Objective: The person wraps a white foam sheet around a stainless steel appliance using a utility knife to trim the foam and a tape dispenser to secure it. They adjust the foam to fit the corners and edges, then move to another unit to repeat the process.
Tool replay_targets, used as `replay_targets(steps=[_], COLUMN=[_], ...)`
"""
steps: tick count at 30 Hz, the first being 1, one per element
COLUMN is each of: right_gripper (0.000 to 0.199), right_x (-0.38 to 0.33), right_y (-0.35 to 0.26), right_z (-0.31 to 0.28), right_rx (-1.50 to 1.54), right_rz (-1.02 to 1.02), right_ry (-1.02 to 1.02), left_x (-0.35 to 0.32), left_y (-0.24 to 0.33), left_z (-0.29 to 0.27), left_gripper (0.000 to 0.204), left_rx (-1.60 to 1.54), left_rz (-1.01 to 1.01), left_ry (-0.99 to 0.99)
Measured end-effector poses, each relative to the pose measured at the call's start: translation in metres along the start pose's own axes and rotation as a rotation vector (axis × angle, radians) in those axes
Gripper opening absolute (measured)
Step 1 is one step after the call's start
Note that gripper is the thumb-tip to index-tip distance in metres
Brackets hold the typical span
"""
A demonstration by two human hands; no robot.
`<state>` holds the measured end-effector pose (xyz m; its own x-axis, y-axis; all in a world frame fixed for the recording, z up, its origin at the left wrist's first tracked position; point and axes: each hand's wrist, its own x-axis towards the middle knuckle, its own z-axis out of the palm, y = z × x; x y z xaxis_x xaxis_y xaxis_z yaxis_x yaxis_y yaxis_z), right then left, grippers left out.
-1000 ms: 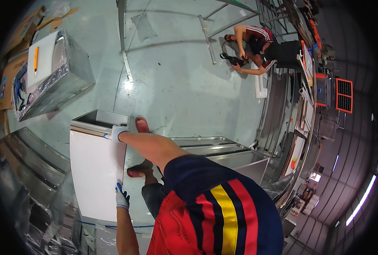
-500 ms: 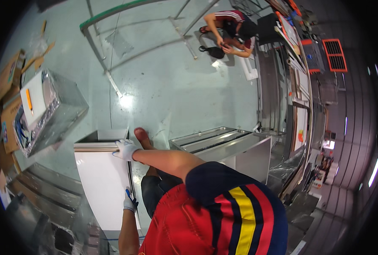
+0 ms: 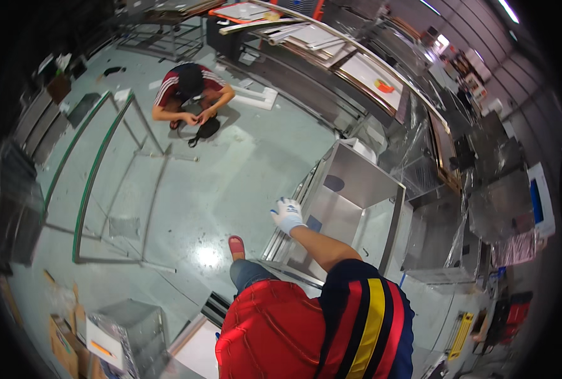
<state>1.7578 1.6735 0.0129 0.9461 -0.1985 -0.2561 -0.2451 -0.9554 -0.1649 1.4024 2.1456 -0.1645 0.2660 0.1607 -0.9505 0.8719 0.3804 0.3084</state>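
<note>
Right hand (image 3: 287,215), in a white glove, rests on the edge of an open stainless steel cabinet (image 3: 357,189) lying on the floor (image 3: 230,164); grip on it cannot be told. Left hand out of view. Red sandal (image 3: 236,247) just beside the cabinet's rails. Another person (image 3: 191,91) crouches well apart, near a metal frame (image 3: 104,183) on the floor.

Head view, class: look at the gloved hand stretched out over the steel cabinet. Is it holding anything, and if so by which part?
The right hand, in a white glove, rests at the upper left edge of the stainless steel cabinet; whether it grips that edge cannot be told. The left hand is out of view.
</note>
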Motion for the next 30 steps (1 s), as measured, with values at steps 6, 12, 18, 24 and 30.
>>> replay_targets(steps=[6, 12, 18, 24, 30], right_gripper=[0.09, 0.113, 0.116, 0.113, 0.118], right_x=[-0.017, -0.014, -0.018, -0.03, -0.017], right_y=[0.057, 0.048, 0.044, 0.06, 0.056], right_z=[0.01, 0.049, 0.045, 0.044, 0.061], right_rx=[0.016, 0.528, 0.479, 0.592, 0.411], right_rz=[0.583, 0.763, 0.709, 0.688, 0.707], right_ry=[0.065, 0.025, 0.069, 0.082, 0.238], left_x=[0.03, 0.06, 0.081, 0.118, 0.158], left_y=[0.151, 0.26, 0.341, 0.395, 0.438], left_z=[0.056, 0.106, 0.148, 0.268, 0.368], left_gripper=[0.061, 0.057, 0.053, 0.052, 0.054], left_rx=[0.268, 0.411, 0.471, 0.751, 0.883], left_rz=[0.018, 0.02, 0.053, 0.313, 0.437], left_ry=[-0.021, -0.022, 0.033, -0.086, -0.181])
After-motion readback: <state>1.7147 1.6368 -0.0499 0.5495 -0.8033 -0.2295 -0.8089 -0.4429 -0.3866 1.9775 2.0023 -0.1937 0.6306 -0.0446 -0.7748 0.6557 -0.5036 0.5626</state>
